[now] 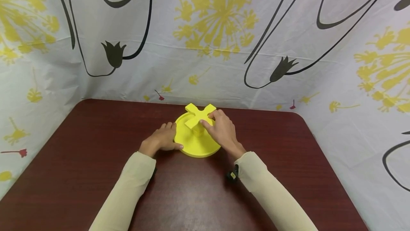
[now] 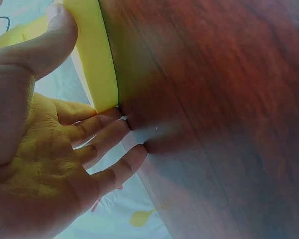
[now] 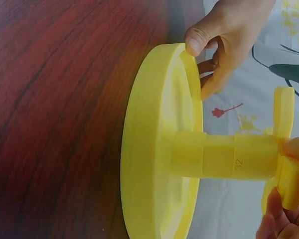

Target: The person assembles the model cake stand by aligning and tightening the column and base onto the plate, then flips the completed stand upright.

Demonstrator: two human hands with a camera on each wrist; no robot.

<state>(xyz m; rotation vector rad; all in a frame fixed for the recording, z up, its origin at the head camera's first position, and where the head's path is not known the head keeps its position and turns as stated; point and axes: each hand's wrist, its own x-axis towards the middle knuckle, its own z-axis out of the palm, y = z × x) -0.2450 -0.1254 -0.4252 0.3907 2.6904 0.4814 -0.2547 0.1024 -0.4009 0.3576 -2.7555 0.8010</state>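
A yellow round base [image 1: 196, 150] with a raised rim lies flat on the dark red table. From its middle rises a stepped stem [image 3: 217, 155], marked "32", topped by a yellow cross-shaped handle [image 1: 199, 113]. My left hand [image 1: 161, 139] holds the base's left edge. Its thumb [image 2: 60, 37] lies over the rim, while the other fingers spread along the side, tips down at the tabletop. With thumb and fingers, my right hand [image 1: 225, 129] grips one arm of the cross from the right. Part of that arm is hidden behind the fingers.
The dark red table [image 1: 80, 174] has rounded far corners. A white curtain [image 1: 192, 63] with yellow and grey flower prints hangs behind it and along both sides. A small black device [image 1: 232, 173] sits at the right wrist below the sleeve.
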